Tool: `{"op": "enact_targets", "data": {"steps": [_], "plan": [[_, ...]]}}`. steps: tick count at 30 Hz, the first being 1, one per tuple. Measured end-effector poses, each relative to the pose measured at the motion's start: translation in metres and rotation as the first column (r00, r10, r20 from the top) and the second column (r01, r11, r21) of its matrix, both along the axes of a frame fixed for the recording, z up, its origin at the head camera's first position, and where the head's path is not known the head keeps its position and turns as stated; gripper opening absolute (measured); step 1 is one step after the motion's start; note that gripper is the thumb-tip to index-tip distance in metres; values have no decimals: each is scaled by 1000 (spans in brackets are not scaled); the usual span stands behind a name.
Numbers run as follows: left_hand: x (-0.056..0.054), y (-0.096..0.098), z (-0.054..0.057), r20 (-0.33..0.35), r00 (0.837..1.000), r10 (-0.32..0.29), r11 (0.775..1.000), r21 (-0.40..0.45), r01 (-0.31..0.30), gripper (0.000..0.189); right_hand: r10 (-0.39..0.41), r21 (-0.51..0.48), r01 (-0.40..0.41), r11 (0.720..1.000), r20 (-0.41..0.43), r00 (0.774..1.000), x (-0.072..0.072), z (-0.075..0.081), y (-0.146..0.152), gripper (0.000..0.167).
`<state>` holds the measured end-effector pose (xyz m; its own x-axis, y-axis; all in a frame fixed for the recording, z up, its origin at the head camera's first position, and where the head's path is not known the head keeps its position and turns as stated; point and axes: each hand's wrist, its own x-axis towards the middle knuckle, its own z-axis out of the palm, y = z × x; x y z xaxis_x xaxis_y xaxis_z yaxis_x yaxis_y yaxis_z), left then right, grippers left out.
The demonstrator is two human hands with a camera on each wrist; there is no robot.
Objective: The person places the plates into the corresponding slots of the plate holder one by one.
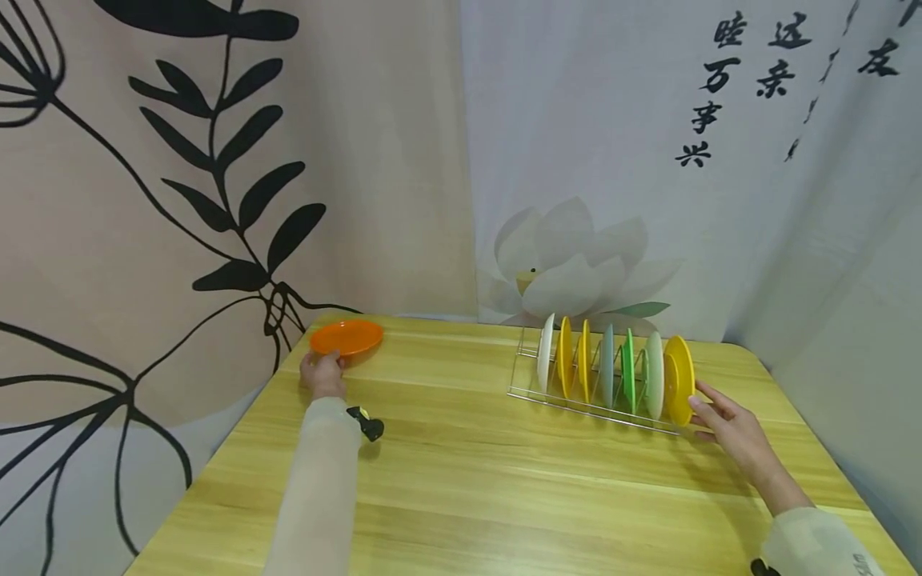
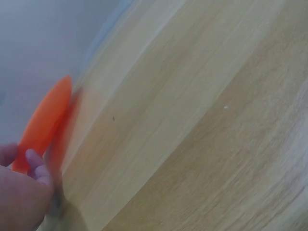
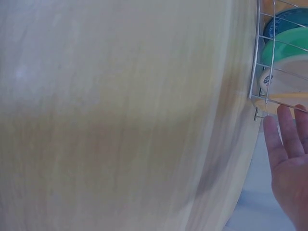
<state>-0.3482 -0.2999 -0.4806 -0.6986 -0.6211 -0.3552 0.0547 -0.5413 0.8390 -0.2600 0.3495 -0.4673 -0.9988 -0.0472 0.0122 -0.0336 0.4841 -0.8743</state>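
Note:
At the table's far left, my left hand (image 1: 324,376) grips the near edge of an orange plate (image 1: 351,337). The left wrist view shows the fingers (image 2: 36,161) on both sides of this orange plate (image 2: 45,120), its rim tilted up from the tabletop. On the right stands a wire dish rack (image 1: 598,412) with several plates upright in a row. My right hand (image 1: 735,428) pinches the outer edge of the yellow plate (image 1: 679,380) at the rack's right end. Its fingers (image 3: 288,134) reach to the rack in the right wrist view; the thumb is hidden there.
The rack's other plates include a white plate (image 1: 545,352), a blue-grey plate (image 1: 607,364), a green plate (image 1: 629,370) and a pale green plate (image 1: 654,374). Printed curtains (image 1: 389,160) hang behind the wooden table (image 1: 461,480) and along both its sides.

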Motion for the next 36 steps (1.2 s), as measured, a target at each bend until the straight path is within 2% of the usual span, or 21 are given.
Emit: {"op": "enact_targets", "data": {"steps": [6,11,14,19,26,31,36], "plan": [[4,1,0,-1,1000,14,1000,-14,-14,81,0,1,0,1000,0,1000,1,0,-2,73],[10,1,2,-38,999,8,997,-80,-11,60,16,-14,-16,1000,-11,1000,1,0,-4,72],[13,2,1,-5,1000,-28,992,-120,27,52,17,-13,-17,1000,-25,1000,1,1,-4,71],[19,8,2,34,995,-97,984,-147,101,53,16,-6,-16,1000,-31,999,3,2,-4,72],[22,10,9,0,991,-136,985,-108,135,69,17,-25,-18,1000,-41,999,0,3,-5,71],[21,12,17,-30,981,-191,973,-139,186,72,11,-29,-12,999,-56,998,-3,4,-6,71],[30,27,39,-38,960,-276,951,-155,267,69,8,-17,-9,1000,-37,999,4,3,-4,72]]}}
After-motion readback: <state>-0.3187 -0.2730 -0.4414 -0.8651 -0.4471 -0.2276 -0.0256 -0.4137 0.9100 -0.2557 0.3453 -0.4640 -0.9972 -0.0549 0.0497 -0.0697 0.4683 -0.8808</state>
